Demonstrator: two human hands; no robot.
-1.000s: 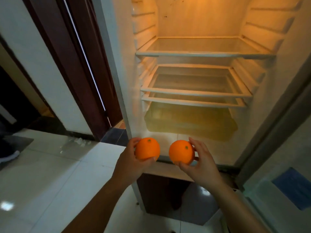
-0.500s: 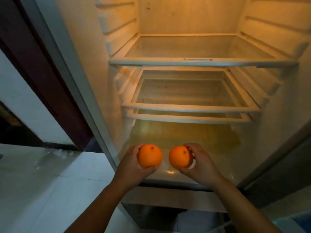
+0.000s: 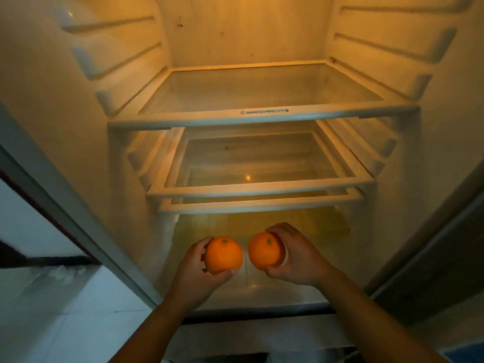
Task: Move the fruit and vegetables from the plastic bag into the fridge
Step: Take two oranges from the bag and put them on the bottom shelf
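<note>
The fridge [image 3: 65, 106] stands open in front of me, lit yellow inside. My left hand [image 3: 195, 275] grips one orange [image 3: 224, 255], and my right hand [image 3: 298, 258] grips a second orange [image 3: 264, 252]. Both oranges are side by side, a small gap between them, just inside the fridge's lower opening, below the two lower shelves [image 3: 262, 191]. A clear drawer [image 3: 327, 226] sits behind the oranges at the bottom. The plastic bag is out of sight.
A wide glass shelf [image 3: 262, 117] spans the upper fridge, with ribbed side walls above it. The fridge's front sill [image 3: 262, 303] lies under my wrists. White floor tiles [image 3: 65, 310] and a dark door frame [image 3: 39, 205] are at the left.
I have moved closer to the fridge, and both hands have carried the oranges forward past the sill into the lower compartment.
</note>
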